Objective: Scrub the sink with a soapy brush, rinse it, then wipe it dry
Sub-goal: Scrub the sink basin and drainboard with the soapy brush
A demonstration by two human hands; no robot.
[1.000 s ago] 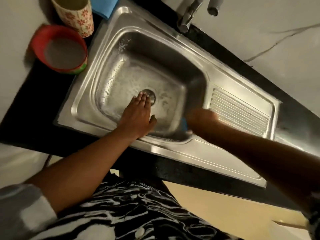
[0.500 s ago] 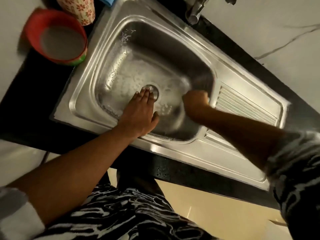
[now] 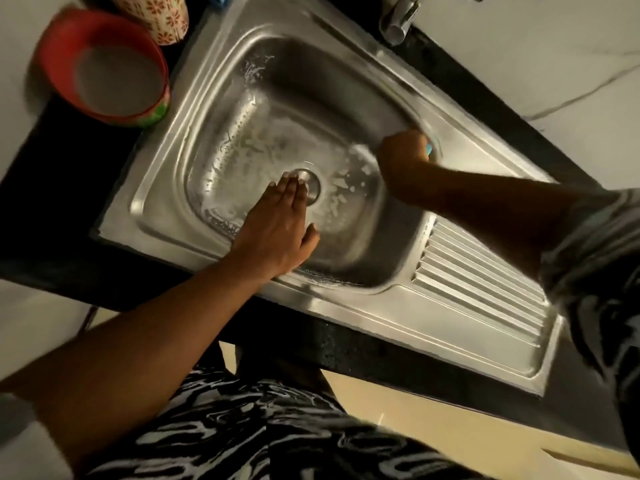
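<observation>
Suds streaked the sink set in the black table, where the left hand lay flat and open by the drain, probably as a brace, while the right hand was clamped on a blue-tipped brush against the far-right wall.

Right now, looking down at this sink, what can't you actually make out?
- The brush: the closed right hand hides it; only a blue sliver shows, blurred.
- The tap: cut off by the top edge.
- The flowered cup and a blue thing beside it: cropped at the top, contents unseen.
- The drain: partly covered by the left hand.
- The red bowl: its contents are blurred.
</observation>
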